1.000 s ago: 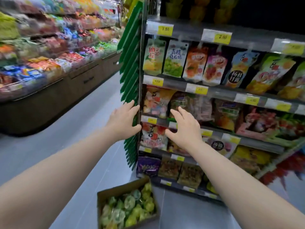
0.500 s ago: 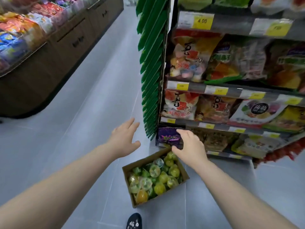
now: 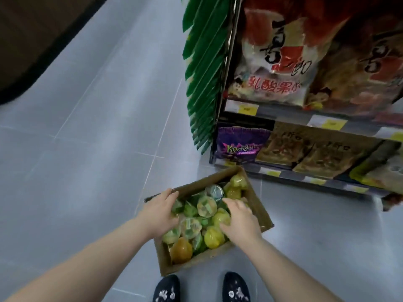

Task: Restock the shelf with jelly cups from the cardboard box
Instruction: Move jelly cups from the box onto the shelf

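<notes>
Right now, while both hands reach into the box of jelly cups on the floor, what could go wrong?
The small green and yellow plastic jelly cups lie loosely heaped in the open brown cardboard box; if the left hand and right hand scoop many, some may slip and roll over the grey tile floor. The box sits before the dark patterned shoes, so a step forward could kick it.

Left hand (image 3: 161,211) and right hand (image 3: 238,221) touch jelly cups (image 3: 207,205) in the cardboard box (image 3: 196,261) (on the floor (image 3: 87,149)).
</notes>
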`<state>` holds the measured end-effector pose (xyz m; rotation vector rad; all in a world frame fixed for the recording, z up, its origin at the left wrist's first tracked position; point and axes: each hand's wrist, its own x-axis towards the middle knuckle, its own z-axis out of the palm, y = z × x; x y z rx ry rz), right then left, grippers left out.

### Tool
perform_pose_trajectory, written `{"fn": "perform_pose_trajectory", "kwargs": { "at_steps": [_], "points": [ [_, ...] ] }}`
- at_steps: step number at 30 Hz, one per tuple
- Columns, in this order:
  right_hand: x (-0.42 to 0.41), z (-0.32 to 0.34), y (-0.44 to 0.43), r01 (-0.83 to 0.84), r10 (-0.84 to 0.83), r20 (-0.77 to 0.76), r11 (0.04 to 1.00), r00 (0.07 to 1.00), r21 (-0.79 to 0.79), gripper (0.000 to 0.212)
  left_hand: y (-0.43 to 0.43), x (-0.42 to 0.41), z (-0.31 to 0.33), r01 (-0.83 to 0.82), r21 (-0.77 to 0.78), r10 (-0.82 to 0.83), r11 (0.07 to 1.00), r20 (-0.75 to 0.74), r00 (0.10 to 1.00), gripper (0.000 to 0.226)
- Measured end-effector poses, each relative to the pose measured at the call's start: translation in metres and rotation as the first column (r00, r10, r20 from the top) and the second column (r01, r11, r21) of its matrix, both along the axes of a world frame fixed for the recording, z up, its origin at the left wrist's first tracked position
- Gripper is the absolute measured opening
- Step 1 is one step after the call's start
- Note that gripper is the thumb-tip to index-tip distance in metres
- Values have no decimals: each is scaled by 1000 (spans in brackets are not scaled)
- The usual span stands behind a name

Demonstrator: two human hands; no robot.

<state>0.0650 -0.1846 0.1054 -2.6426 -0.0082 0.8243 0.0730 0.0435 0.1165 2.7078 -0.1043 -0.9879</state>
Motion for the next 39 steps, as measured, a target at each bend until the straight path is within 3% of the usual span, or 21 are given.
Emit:
{"fn": "perform_pose_trajectory", "kwargs": {
  "at_steps": [9, 16, 21, 26, 31, 35, 39],
  "points": [
    [4, -194, 41, -131, 135, -40, 989, 990, 72, 65, 5, -20, -200, -91, 85, 105, 992, -177, 979, 82],
    [23, -249, 35, -236, 236, -55, 972, 970, 6, 66, -2, -23, -283, -81, 312, 179, 947, -302, 936, 82],
    [12, -251, 7, -176, 175, -36, 984, 984, -18, 70, -9, -34, -311, -142, 379, 267, 914, -299, 916, 104],
    [11, -262, -4, -194, 192, -31, 979, 981, -61, 66, -13, -33, -322, -187, 400, 312, 897, -275, 909, 101],
    [21, -268, 2, -170, 171, 40, 985, 985, -13, 68, -5, -32, -309, -282, 272, 334, 920, -170, 927, 99],
    [29, -278, 12, -291, 317, 113, 935, 942, -203, 76, -5, -24, -285, -321, 222, 319, 921, 45, 947, 100],
    [47, -287, 32, -434, 474, 44, 836, 879, -335, 97, -5, -12, -270, -360, 25, 353, 932, 151, 923, 103]
  ]
}}
